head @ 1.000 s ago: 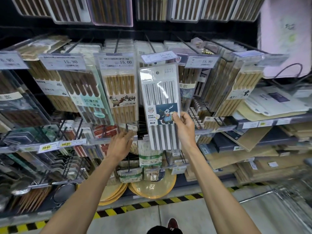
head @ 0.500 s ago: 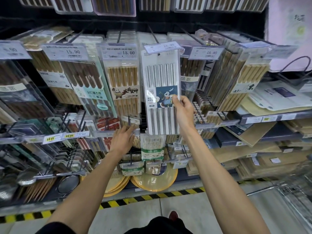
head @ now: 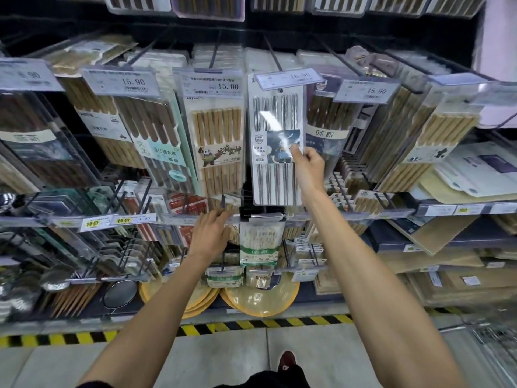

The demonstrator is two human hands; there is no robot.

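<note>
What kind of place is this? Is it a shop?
Most likely a shop, in the kitchenware aisle: packs of wooden chopsticks hang in rows, printed price tags sit above them, and the right hand holds a pack of metal chopsticks.

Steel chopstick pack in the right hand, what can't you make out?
- Head view: whether the steel chopstick pack, pinched by the right hand, is hung up; the price tag covers its top.
- Head view: label print, blurred under glare.
- Head view: whether the left hand grips anything; its back hides the fingertips.
</note>
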